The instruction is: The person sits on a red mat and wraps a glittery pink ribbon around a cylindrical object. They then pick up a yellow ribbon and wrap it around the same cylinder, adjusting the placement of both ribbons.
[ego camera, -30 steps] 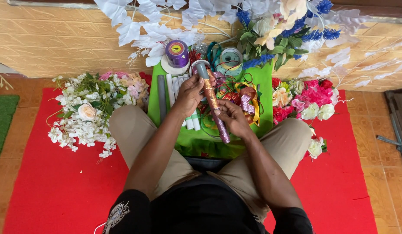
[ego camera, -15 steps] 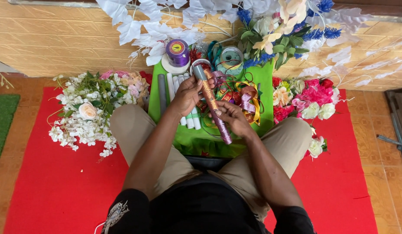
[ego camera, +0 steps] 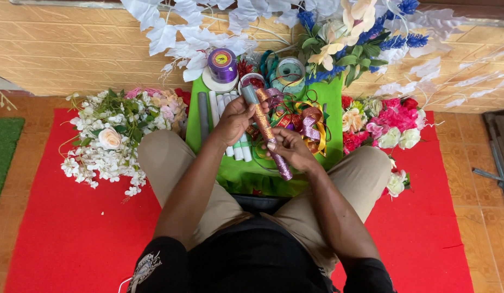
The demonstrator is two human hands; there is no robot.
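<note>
Stick (ego camera: 266, 132) wrapped in glittery ribbon sits diagonally between both hands. Left hand (ego camera: 234, 120) is closed around its upper end, right hand (ego camera: 288, 149) pinches it lower down, purple tip poking out below. Just under the hands there's a green cloth (ego camera: 333, 103) with white tubes (ego camera: 235, 149) and loose ribbons (ego camera: 306, 122). Past the left hand, a purple spool (ego camera: 222, 65). Further out: white flowers (ego camera: 108, 135) left, pink flowers (ego camera: 390, 122) right, all on a red mat (ego camera: 67, 233).

Two hands (ego camera: 235, 116), one wrapped stick (ego camera: 265, 130), one purple ribbon spool (ego camera: 222, 65).
</note>
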